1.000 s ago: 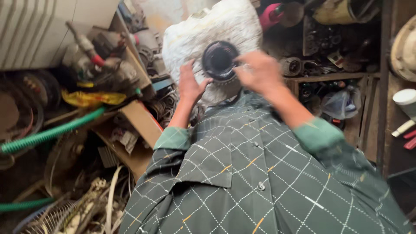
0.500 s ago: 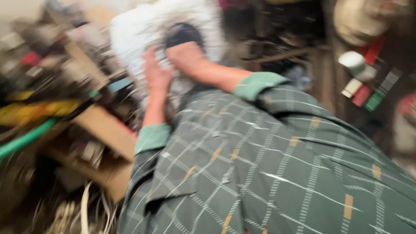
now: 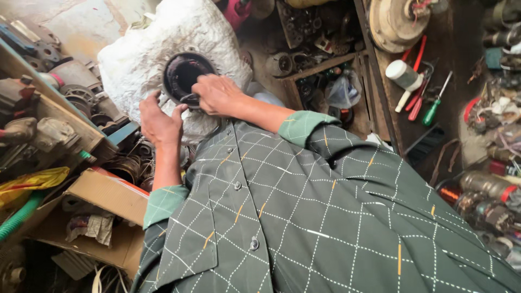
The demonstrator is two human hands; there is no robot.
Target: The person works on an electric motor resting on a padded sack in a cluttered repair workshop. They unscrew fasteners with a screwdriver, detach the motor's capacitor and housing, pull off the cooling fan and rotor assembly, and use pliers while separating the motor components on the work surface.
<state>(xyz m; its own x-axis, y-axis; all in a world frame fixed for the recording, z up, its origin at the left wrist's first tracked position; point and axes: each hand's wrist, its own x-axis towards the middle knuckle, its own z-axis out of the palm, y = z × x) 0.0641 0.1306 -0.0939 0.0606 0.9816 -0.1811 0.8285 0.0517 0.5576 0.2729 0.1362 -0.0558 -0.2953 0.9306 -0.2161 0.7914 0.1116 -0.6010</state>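
A dark round ring-shaped part [image 3: 183, 76], like a motor housing, rests against a white sack [image 3: 163, 49]. My right hand [image 3: 217, 95] grips its lower right rim with closed fingers. My left hand [image 3: 157, 119] sits just below and left of the part, fingers curled and spread, its fingertips touching the lower left rim. Both forearms come out of green cuffs on a dark checked shirt [image 3: 304, 217] that fills the lower frame.
A wooden shelf [image 3: 320, 65] with metal parts stands behind the sack. A bench on the right holds a white bottle [image 3: 404, 76], red and green screwdrivers [image 3: 429, 103] and motor parts. An open cardboard box [image 3: 103, 217], a green hose [image 3: 21, 214] and scrap motors lie left.
The view swung and blurred, then settled. My right hand moved from the part's right side to its lower rim. My left hand stayed under the part.
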